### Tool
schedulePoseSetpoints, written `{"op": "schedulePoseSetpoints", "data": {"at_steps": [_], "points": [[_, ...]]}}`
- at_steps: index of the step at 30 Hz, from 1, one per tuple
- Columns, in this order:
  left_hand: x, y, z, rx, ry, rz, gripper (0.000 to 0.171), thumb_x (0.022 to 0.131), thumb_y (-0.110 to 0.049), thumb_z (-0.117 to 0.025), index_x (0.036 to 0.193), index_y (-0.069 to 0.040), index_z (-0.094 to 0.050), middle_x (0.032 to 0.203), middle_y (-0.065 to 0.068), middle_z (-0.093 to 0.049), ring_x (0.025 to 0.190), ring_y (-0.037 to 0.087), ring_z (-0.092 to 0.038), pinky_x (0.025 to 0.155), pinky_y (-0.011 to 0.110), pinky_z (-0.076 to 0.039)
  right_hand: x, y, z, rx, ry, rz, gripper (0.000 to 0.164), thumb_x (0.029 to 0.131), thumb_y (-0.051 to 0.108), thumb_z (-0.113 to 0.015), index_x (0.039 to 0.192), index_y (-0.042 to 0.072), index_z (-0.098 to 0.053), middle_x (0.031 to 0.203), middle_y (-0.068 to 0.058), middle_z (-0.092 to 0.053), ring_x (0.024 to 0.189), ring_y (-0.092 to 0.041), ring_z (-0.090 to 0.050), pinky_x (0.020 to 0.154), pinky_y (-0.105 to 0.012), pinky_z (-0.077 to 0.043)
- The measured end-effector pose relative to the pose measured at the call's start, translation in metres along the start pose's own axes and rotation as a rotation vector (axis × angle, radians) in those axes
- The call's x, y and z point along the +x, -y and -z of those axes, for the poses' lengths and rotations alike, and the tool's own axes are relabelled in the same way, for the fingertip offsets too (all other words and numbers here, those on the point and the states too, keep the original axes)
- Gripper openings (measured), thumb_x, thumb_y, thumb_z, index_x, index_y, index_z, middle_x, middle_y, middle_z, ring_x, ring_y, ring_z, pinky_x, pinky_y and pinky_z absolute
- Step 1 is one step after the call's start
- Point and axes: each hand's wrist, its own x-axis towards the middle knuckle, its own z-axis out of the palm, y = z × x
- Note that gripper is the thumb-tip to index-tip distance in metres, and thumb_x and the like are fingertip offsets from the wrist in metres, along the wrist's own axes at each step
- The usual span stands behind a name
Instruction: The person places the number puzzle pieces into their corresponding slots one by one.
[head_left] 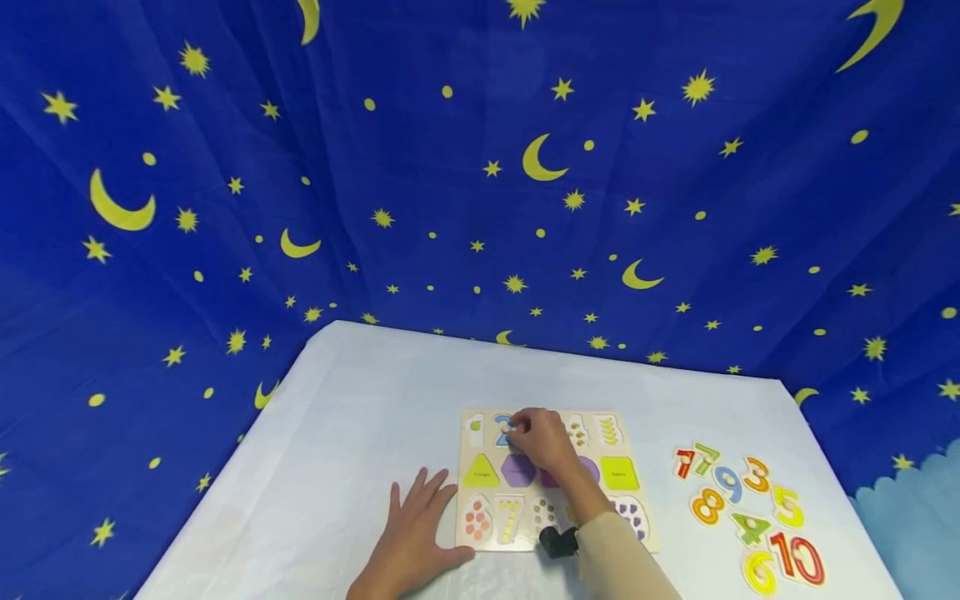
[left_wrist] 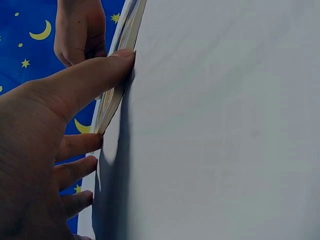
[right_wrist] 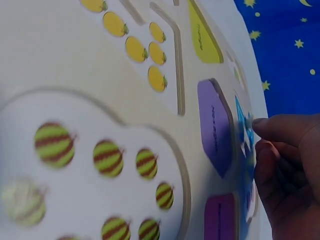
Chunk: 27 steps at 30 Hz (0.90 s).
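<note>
Shows printed fruit point(head_left: 477, 519) and coloured shapes point(head_left: 619, 473) in recesses of puzzle board point(head_left: 492, 457) on white table point(head_left: 360, 417), plus blue 2 point(head_left: 504, 428) at second recess of top row; cannot tell whether fully seated. Pinches blue 2 between thumb and finger of right hand point(head_left: 543, 437); spreads fingers of left hand point(head_left: 414, 529), touching board's near edge with thumb. Counts nine loose number pieces point(head_left: 727, 482) right of board.
</note>
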Motion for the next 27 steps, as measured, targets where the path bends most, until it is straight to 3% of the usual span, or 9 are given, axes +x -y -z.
{"op": "schedulePoseSetpoints", "data": {"at_steps": [13,27], "points": [[0.002,-0.004,-0.002,0.007,-0.006,0.011,0.089,0.067,-0.067,-0.072,0.134,-0.011,-0.054,0.147,0.01,-0.04,0.14,0.041,-0.022,0.105,0.07,-0.005,-0.014,-0.014,0.012,-0.007,-0.023,0.001,0.018,0.075,0.019,-0.078,0.09,0.013,-0.071,0.067,0.01,-0.056,0.064,-0.01,-0.052,0.067,-0.031,-0.044],[0.003,-0.005,-0.001,-0.013,0.003,0.021,0.09,0.065,-0.065,-0.075,0.133,-0.01,-0.054,0.146,0.012,-0.041,0.139,0.042,-0.021,0.104,0.071,-0.004,-0.03,-0.022,0.026,0.007,-0.026,-0.085,0.021,0.078,0.022,-0.076,0.096,0.013,-0.071,0.073,0.009,-0.058,0.072,-0.011,-0.054,0.074,-0.032,-0.046]]}}
